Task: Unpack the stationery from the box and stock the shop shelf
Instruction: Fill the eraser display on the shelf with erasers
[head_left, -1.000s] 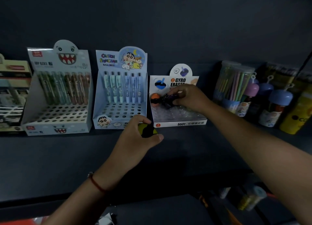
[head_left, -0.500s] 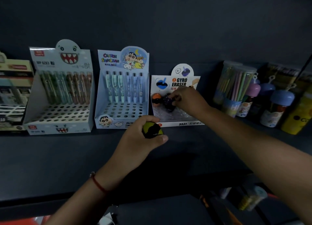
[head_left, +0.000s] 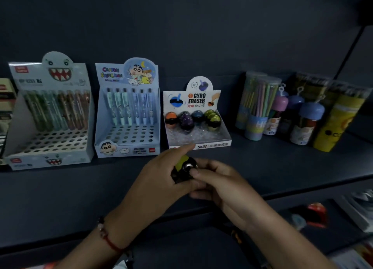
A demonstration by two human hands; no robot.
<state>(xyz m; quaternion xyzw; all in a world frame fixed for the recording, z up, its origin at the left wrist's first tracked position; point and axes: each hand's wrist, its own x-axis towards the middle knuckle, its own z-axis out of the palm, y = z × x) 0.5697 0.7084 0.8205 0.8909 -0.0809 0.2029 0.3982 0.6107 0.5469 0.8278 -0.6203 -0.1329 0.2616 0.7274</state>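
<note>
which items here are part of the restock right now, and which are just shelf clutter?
In play:
- yellow-black gyro eraser, held by left hand and right hand
- Gyro Eraser display box, partly filled

Bystanders:
- shark-face pen box
- cartoon pen box
- pencil tubs
- capped bottles
- yellow canister

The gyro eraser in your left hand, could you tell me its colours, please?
Yellow-green top, black bottom, seen in the head view.

The gyro eraser [head_left: 182, 170] looked like glossy plastic with a shiny metal tip. Display boxes [head_left: 196, 115] were printed cardboard, kinda satin, and the shelf [head_left: 80, 188] was matt dark.
</note>
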